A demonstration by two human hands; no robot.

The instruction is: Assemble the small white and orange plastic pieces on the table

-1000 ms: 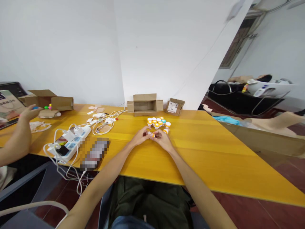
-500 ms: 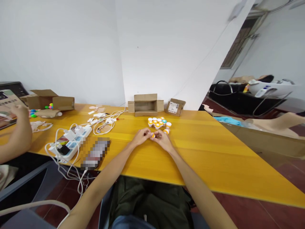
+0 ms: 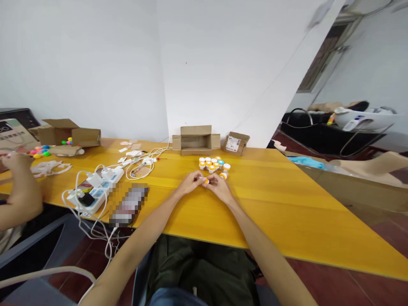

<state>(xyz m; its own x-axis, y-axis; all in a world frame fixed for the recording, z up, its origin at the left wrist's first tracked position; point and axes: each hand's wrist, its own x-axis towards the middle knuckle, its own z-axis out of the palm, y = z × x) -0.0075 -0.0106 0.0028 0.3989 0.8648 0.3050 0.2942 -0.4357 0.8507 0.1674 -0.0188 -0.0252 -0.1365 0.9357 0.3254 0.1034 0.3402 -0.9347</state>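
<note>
Over the yellow table [image 3: 274, 199], my left hand [image 3: 190, 182] and my right hand [image 3: 218, 186] meet with fingers closed on one small bottle with an orange-and-white cap [image 3: 206, 181]. The fingers cover most of its body. Right behind my hands stands a cluster of similar small capped bottles [image 3: 211, 168], several with orange-and-white tops and one with a teal top [image 3: 221, 162]. One bottle [image 3: 223, 175] sits tilted close to my right fingers.
An opened cardboard box [image 3: 196, 151] and a smaller labelled carton [image 3: 236, 143] stand against the wall. Leftward lie a blurred-out phone [image 3: 129, 206], a power strip [image 3: 98, 193] with plugs, and coiled white tubing [image 3: 140, 170]. A co-worker's arm [image 3: 24, 191] reaches in at far left.
My hands stay together on the bottle, with only slight finger movement. The co-worker's hand at far left has lowered toward the table, and more coloured balls show there. The view has shifted slightly.
</note>
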